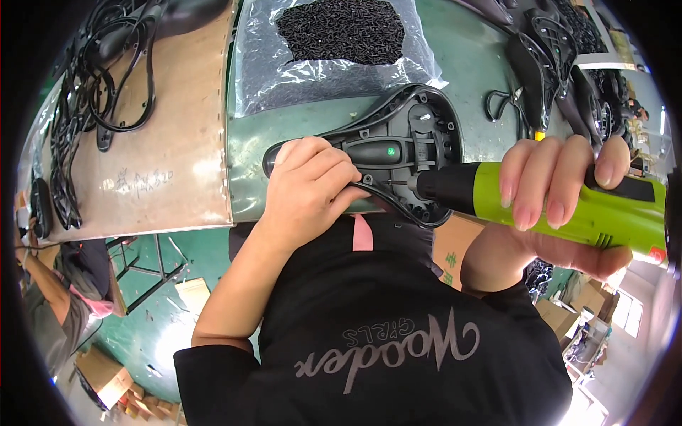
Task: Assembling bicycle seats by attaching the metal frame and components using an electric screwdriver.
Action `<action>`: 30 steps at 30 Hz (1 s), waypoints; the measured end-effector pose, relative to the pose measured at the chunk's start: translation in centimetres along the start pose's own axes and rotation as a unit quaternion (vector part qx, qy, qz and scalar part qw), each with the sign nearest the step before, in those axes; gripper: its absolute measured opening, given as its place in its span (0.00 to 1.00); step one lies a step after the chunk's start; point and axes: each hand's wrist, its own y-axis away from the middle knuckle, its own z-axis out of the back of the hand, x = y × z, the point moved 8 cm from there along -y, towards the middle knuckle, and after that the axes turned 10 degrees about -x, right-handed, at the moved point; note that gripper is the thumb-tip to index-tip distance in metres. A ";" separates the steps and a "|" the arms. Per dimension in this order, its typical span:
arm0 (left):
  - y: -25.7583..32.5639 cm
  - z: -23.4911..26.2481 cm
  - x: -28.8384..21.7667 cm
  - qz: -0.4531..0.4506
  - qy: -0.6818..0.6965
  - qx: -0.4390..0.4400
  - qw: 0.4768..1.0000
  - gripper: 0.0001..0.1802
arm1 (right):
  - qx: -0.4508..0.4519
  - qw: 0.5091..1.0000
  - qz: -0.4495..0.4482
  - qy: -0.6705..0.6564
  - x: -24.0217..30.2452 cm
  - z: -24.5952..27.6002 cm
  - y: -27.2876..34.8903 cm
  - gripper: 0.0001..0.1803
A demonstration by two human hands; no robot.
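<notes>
A black bicycle saddle (380, 150) lies underside up at the table's front edge, its narrow nose to the left. My left hand (307, 186) grips the nose end, fingers curled over it and the thumb along the near side. In my right hand (558, 195) is a green and black electric screwdriver (490, 190), held level with fingers wrapped over its body. Its thin bit points left and reaches the near rim of the saddle, beside my left fingertips. Whether a screw sits under the tip is too small to tell.
Behind the saddle lies a clear plastic bag (266, 82) of black screws (341, 32). Scissors (499, 106) and more black saddles (533, 78) are at the right. Black saddle-shaped rims (106, 85) lie on a brown board (181, 160) at left. Another person (53, 302) sits farther left.
</notes>
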 end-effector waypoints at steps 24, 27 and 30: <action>0.4 -0.1 1.0 0.050 0.036 -0.006 0.998 0.16 | 0.131 0.985 -0.004 0.116 -1.9 -5.2 -0.9 0.28; 0.4 -0.1 1.1 0.054 0.039 -0.001 0.998 0.16 | 0.132 0.984 -0.010 0.117 -2.5 -5.4 -1.0 0.27; 0.5 -0.1 1.2 0.056 0.042 -0.008 0.997 0.16 | 0.124 0.986 -0.006 0.107 -3.0 -5.4 -1.3 0.27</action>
